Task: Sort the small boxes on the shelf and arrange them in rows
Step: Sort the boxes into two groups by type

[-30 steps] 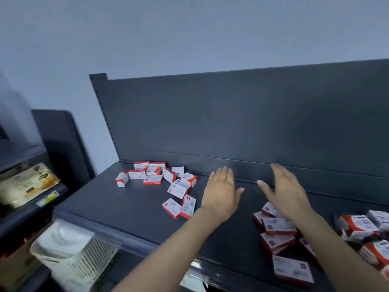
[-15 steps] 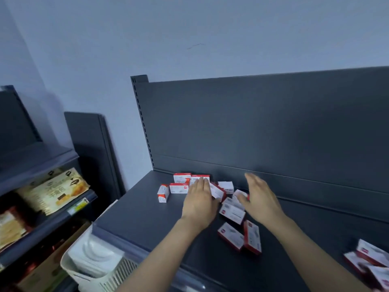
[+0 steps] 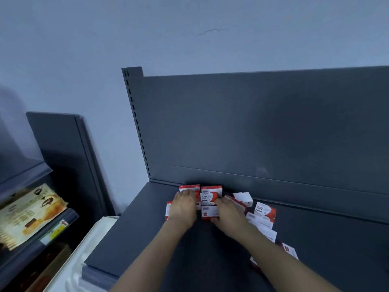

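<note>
Shelf: dark grey shelf (image 3: 136, 239) with an upright back panel (image 3: 263, 127) at 12 o'clock and a slotted post at its left end.
Boxes: small red-and-white boxes (image 3: 211, 189), some printed "PAPER CLIPS", bunched at the rear left of the shelf, close against the foot of the back panel.
Rear pair: two boxes side by side, touching, red tops showing; the left one (image 3: 190, 188) is partly under fingertips.
Middle box: printed face up (image 3: 207, 198), in the gap between the two hands.
Front box: white face up (image 3: 208, 212), just at 6 o'clock of the middle box and touching it.
Left hand: left hand (image 3: 183, 207) lies palm down, fingers pressed together and bent over the rear left box; one more box edge (image 3: 168, 208) peeps out at its 9 o'clock. Whether it grips anything I cannot tell.
Right hand: right hand (image 3: 230, 216) pinches the right end of the front box, thumb at the near edge, fingers over the far edge and reaching the middle box.
Loose boxes: a jumble at 3 to 5 o'clock of the right hand, among them a white-topped one (image 3: 243, 197) near the panel, a tilted printed one (image 3: 264, 211) and one (image 3: 289, 249) beside the right forearm.
Wall: pale blue-grey wall (image 3: 84, 60), a thin crack (image 3: 210, 31) at 12 o'clock.
Side shelf: a second shelf (image 3: 21, 180) at 9 o'clock holds blurred yellow packets (image 3: 27, 216).
Bin: a white bin (image 3: 84, 249) at 7 o'clock, below the shelf's left corner.
</note>
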